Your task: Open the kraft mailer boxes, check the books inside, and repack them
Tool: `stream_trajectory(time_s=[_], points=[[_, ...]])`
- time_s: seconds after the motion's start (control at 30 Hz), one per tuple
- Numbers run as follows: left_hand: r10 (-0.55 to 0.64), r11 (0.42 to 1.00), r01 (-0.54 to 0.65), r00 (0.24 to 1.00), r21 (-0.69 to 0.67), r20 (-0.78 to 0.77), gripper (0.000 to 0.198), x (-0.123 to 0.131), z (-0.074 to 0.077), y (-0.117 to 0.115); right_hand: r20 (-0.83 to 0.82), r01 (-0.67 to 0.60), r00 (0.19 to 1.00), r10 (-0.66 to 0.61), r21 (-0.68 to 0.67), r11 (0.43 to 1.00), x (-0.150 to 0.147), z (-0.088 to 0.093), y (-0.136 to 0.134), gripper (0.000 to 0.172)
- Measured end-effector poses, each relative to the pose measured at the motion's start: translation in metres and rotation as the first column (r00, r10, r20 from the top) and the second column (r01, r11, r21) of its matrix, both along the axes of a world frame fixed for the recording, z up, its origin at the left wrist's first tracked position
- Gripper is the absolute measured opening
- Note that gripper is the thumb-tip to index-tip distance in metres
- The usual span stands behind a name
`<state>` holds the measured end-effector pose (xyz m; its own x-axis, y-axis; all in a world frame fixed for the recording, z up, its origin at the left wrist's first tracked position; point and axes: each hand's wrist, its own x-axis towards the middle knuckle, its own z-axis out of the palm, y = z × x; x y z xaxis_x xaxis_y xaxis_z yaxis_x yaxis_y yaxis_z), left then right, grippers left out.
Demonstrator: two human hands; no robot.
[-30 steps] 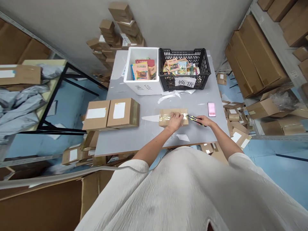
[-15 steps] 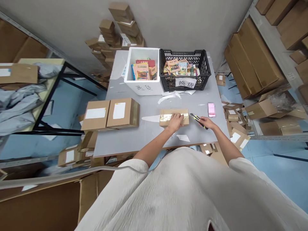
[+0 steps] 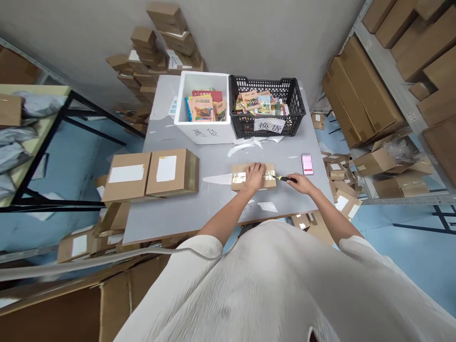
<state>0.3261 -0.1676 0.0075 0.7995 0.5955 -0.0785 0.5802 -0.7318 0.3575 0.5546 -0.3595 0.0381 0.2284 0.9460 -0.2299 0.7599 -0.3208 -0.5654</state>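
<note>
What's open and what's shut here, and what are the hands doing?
small box, taped shut, lying flat.
left hand, flat on the small box.
knife, tip at the small box's edge.
right hand, gripping the knife.
white bin, open, books inside.
black crate, open, books inside.
two big boxes, shut.

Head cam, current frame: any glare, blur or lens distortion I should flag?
Head view: even, soft light; glare on the tape of the small box under the left hand; wide-angle bending tilts the shelving inward; cardboard edge at bottom left is smeared by blur; the cutter in the right hand is small, detail unclear.
</note>
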Motion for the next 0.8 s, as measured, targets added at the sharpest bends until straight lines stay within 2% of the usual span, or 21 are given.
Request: stream_trajectory(time_s=[0.1, 0.23, 0.5, 0.8], points=[[0.010, 1.000, -0.011, 1.000, -0.020, -0.018, 0.072, 0.003, -0.002, 0.005, 0.079, -0.034, 0.996, 0.035, -0.006, 0.999, -0.002, 0.000, 0.000, 0.039], [0.020, 0.999, -0.020, 1.000, -0.047, 0.007, 0.074, 0.003, -0.004, 0.006, 0.132, -0.033, 0.991, 0.029, 0.027, 0.999, -0.004, -0.010, 0.001, 0.042], [0.037, 0.999, -0.038, 0.999, 0.031, 0.037, 0.074, -0.004, -0.013, -0.010, 0.150, 0.032, 0.988, -0.046, 0.094, 0.995, -0.011, -0.036, 0.001, 0.048], [0.030, 0.999, -0.030, 0.999, 0.026, 0.015, 0.079, -0.007, -0.010, -0.011, 0.145, 0.031, 0.988, -0.048, 0.115, 0.993, -0.010, -0.044, -0.002, 0.050]])
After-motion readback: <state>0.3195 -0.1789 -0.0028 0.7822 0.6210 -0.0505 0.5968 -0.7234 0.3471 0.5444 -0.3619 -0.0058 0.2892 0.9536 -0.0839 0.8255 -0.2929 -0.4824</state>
